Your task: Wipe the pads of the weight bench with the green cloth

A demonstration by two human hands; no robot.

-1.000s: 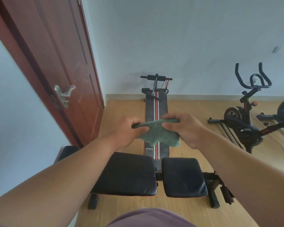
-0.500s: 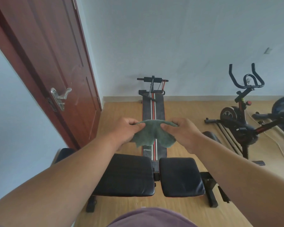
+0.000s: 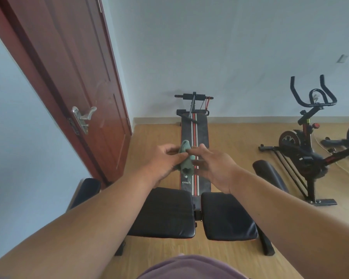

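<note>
The green cloth hangs bunched in the air between my hands, above the bench's long back pad, which is black with red and white stripes. My left hand grips the cloth with curled fingers and thumb. My right hand is beside it, its fingertips touching the cloth's upper edge, fingers fairly straight. Two black seat pads lie below my forearms: a wider left one and a smaller right one. Black side pads show at far left and right.
A brown door with a metal handle stands open on the left. An exercise bike stands on the wooden floor to the right, near the white wall. A cable runs on the floor at far right.
The cloth was stretched wide between both hands; now it is gathered into a narrow bunch in my left hand, and my right hand has loosened to a fingertip touch. The hands moved closer together.
</note>
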